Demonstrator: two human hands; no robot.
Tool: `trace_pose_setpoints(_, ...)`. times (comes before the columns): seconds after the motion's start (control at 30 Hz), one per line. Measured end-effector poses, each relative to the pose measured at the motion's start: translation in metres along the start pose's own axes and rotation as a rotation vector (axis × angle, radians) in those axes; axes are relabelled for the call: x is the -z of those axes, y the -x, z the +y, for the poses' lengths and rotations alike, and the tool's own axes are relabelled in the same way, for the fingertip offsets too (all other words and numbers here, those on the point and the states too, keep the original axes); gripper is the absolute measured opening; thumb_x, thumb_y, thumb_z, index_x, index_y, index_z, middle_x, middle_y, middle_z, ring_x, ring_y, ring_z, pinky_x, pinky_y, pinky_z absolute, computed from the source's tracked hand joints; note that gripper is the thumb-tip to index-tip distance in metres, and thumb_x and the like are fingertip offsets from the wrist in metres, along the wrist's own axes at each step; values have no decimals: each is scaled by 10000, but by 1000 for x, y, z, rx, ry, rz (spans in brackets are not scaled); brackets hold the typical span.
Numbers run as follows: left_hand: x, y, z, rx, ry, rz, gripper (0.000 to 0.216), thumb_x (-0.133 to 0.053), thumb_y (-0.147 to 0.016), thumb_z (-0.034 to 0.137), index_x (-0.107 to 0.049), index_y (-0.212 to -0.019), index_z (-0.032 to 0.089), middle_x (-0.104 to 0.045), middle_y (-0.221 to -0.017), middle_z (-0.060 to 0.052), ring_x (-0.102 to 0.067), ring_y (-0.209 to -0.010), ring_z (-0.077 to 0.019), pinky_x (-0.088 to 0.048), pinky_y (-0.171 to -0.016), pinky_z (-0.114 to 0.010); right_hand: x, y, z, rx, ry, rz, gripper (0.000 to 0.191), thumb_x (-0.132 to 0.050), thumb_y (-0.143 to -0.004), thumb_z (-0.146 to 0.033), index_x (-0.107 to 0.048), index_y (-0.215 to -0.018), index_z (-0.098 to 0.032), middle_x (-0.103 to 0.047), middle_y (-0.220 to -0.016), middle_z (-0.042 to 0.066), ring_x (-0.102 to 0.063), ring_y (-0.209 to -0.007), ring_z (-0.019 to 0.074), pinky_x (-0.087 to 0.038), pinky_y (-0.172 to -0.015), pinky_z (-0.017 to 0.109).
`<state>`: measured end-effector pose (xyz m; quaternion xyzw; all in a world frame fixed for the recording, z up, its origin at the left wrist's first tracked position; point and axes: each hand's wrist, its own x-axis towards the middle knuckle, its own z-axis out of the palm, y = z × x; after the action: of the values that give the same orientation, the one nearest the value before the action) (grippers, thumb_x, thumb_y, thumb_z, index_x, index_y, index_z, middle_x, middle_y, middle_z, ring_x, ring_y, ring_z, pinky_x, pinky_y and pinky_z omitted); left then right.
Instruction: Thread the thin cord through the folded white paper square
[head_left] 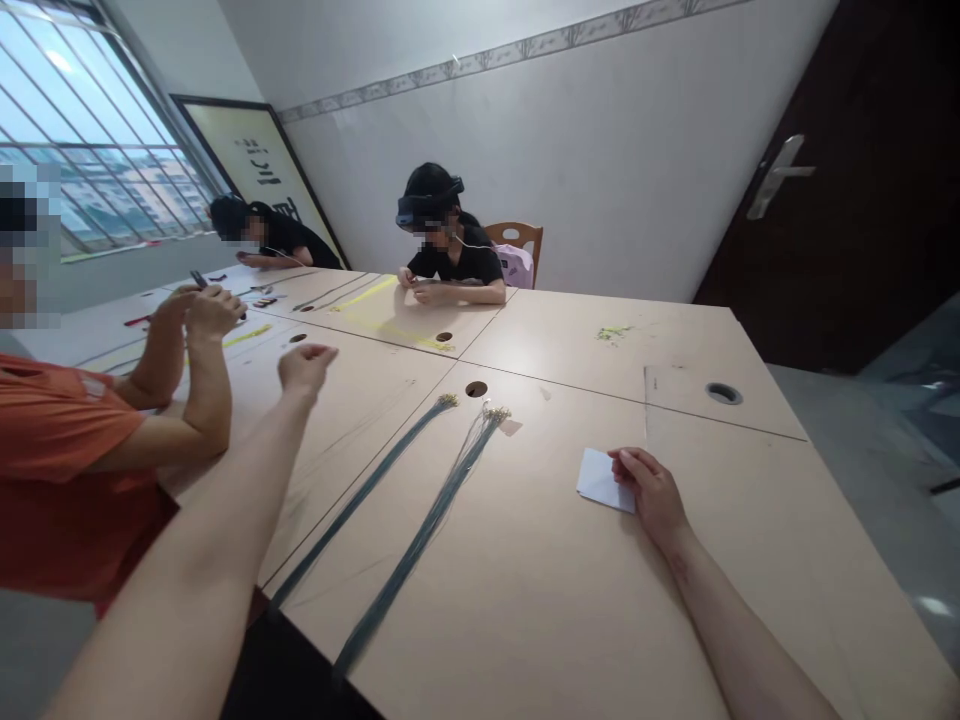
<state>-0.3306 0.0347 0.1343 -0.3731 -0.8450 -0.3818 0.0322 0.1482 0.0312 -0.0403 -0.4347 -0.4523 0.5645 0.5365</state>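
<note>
My left hand (306, 370) is raised over the table at the left, arm stretched out. Its thumb and fingertips are pinched together, and anything between them is too small to see. Lower on the right, my right hand (651, 492) grips the edge of a small white piece of paper (601, 482) at the tabletop. Two bundles of thin blue-grey cords lie lengthwise between my hands: a slimmer bundle (367, 490) on the left and a thicker bundle (431, 545) beside it. Both have gold-coloured bits at their far ends, and their near ends reach the table's front edge.
The pale table (555, 600) has round cable holes, one a dark hole (476, 389) beyond the bundles. Yellow-green scraps (615, 333) lie farther back. A co-worker in orange (60, 450) sits close on my left; two people in black work across the table.
</note>
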Motion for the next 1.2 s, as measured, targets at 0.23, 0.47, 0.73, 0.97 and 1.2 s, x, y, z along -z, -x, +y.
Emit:
trace_pose_setpoints(0.23,-103,-8,-25,67,-59,-127,219,-664,-670,343,-671,-815,179,-664,-818,-62,-594,-835,-225,-424,-800,-365,-2,-3,1,-27,22,21,231,-604,-732,-414,-668,-776,-196,-553,-674,12,-477,-632,134,-395,-613,261)
trace_pose_setpoints(0.47,-151,-5,-25,16,-139,-129,169,-639,-646,347,-680,-732,207,-653,-861,-112,-499,-1010,-306,-315,-885,-454,-1,-4,2,-52,39,41,223,-593,-746,-407,-665,-784,-199,-542,-698,22,-474,-667,146,-396,-634,271)
trace_pose_setpoints(0.73,-165,-6,-27,21,-180,-109,140,-607,-646,324,-675,-705,217,-621,-757,-120,-459,-1025,-342,-299,-871,-486,-2,-3,-1,-64,54,53,222,-594,-738,-415,-666,-771,-207,-545,-682,17,-471,-656,148,-392,-634,269)
trace_pose_setpoints(0.97,-169,-5,-22,30,-175,-109,137,-555,-685,287,-661,-709,203,-622,-753,-115,-469,-1014,-331,-271,-894,-486,-2,-4,-1,-59,68,55,232,-594,-735,-422,-664,-773,-203,-553,-687,21,-473,-644,150,-393,-633,275)
trace_pose_setpoints(1.2,-157,-8,-24,82,-135,-95,209,-504,-729,272,-639,-870,199,-631,-917,-117,-471,-1051,-305,-273,-918,-463,-1,-4,0,-65,60,46,208,-584,-756,-399,-659,-785,-207,-538,-707,20,-470,-669,149,-394,-638,271)
